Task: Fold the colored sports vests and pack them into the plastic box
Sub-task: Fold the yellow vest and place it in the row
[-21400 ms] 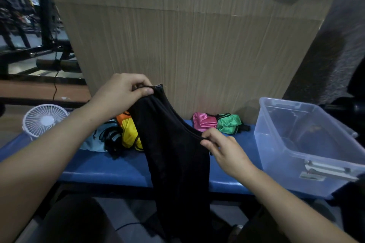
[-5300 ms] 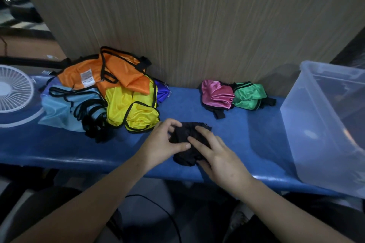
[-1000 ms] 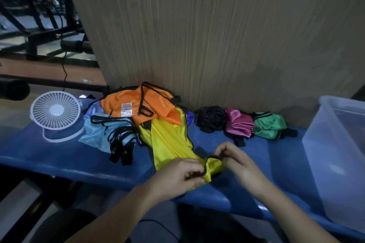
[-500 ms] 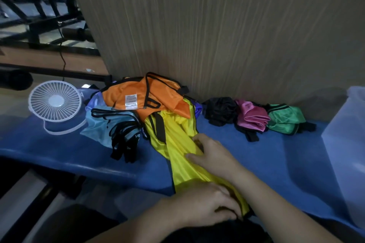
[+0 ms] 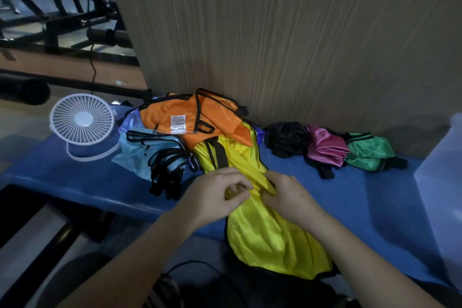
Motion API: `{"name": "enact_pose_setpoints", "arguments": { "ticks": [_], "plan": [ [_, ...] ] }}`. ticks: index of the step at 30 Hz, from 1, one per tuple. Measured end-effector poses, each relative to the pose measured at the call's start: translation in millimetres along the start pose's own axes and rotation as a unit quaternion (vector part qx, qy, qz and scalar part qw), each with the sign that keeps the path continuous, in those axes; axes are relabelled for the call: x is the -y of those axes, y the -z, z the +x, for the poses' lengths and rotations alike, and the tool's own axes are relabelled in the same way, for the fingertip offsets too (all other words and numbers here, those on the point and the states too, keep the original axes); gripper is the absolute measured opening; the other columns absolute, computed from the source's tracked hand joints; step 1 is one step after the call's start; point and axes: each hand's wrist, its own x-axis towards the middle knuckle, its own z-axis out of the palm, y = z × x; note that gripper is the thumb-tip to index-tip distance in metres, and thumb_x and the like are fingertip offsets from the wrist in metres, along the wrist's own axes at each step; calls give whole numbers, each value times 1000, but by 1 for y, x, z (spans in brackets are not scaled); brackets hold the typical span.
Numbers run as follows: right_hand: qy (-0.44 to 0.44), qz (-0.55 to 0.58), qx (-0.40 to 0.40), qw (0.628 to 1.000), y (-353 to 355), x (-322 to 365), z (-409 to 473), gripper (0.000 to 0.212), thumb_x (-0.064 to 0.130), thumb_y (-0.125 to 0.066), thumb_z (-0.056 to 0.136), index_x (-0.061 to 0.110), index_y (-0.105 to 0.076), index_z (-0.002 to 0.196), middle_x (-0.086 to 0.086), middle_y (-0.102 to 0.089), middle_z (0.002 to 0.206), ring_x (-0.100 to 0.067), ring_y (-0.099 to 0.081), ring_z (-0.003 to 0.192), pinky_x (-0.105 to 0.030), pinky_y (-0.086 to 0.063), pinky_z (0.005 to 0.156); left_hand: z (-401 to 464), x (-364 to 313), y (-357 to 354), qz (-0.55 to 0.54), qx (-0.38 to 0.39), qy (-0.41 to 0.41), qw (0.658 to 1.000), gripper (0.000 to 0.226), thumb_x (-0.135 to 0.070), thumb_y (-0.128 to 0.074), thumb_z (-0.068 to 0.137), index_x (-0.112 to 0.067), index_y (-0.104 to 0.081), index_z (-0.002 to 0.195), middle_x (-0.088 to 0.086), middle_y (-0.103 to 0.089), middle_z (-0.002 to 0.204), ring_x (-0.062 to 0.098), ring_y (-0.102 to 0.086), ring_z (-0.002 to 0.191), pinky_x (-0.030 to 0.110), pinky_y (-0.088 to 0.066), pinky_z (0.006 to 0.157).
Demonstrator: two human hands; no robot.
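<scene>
**Q:** While the cloth hangs over the bench edge, what do your hands hold?

**A:** My left hand (image 5: pixel 220 195) and my right hand (image 5: pixel 287 195) both pinch the yellow vest (image 5: pixel 265 230) at mid-length, fingers curled into the fabric. Its lower half drapes off the near edge of the blue bench (image 5: pixel 87 182); its upper half lies on the bench, and the top runs under the orange vest (image 5: pixel 175 117).

**Q:** How will it handle?

**A:** I judge it light, limp and slippery: shiny, thin cloth with no stiffness. A fold will likely slide open unless pressed flat. The black trim at the hem and straps should give the firmest hold.

**Q:** What lies beyond?

**A:** Left of the yellow vest: the light blue vest (image 5: pixel 135 152), with a tangle of black straps on it, and the white fan (image 5: pixel 81 119) further left. To the right, against the wooden panel (image 5: pixel 300 32), three bundled vests sit in a touching row: black vest (image 5: pixel 286 139), pink vest (image 5: pixel 323 149), green vest (image 5: pixel 367 151).

**Q:** And the container?

**A:** The plastic box (image 5: pixel 445 182) stands at the far right edge, only partly in view; I cannot tell its contents.
</scene>
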Motion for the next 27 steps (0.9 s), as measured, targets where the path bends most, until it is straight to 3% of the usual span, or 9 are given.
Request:
{"name": "enact_pose_setpoints", "arguments": {
  "ticks": [7,14,19,23,25,27],
  "plan": [
    [5,7,41,999,21,-21,-17,16,22,-64,88,22,-62,105,1,-64,89,-18,-60,83,-43,-53,72,6,12,-3,44,-81,5,996,20,-29,-67,92,-32,-68,111,-20,-53,106,-5,-51,95,13,-43,78],
    [-29,-35,72,996,56,-60,-44,9,21,-65,86,23,-56,85,-1,-60,77,-14,-58,71,-40,-47,65,17,20,-11,112,-117,31,986,57,2,-63,80,-25,-58,130,-8,-43,122,15,-44,113,33,-48,89],
    [-73,-86,76,991,77,-82,-64,25,25,-64,88,36,-45,77,5,-54,76,-6,-49,70,-32,-38,57,27,17,-21,130,-137,79,979,63,-20,-75,81,-22,-50,139,-2,-43,131,20,-42,120,41,-42,101],
    [-122,-152,59,979,85,-94,-73,9,30,-60,87,31,-52,90,7,-59,89,-18,-57,86,-37,-48,67,34,22,-28,140,-80,120,980,74,-47,-77,81,-28,-45,145,-4,-42,138,22,-41,128,45,-37,106],
    [-133,-149,52,978,85,-97,-74,13,27,-60,87,30,-50,95,6,-56,95,-20,-56,92,-38,-46,69,35,21,-31,86,-48,117,988,68,-44,-78,82,-30,-47,141,-7,-44,131,16,-49,119,41,-44,100],
    [-120,-112,39,986,82,-96,-74,26,22,-62,86,29,-50,109,7,-50,106,-19,-54,102,-38,-48,79,36,18,-34,65,-49,107,991,54,-34,-80,82,-29,-54,129,-12,-45,118,9,-53,98,36,-49,86]
  ]
}}
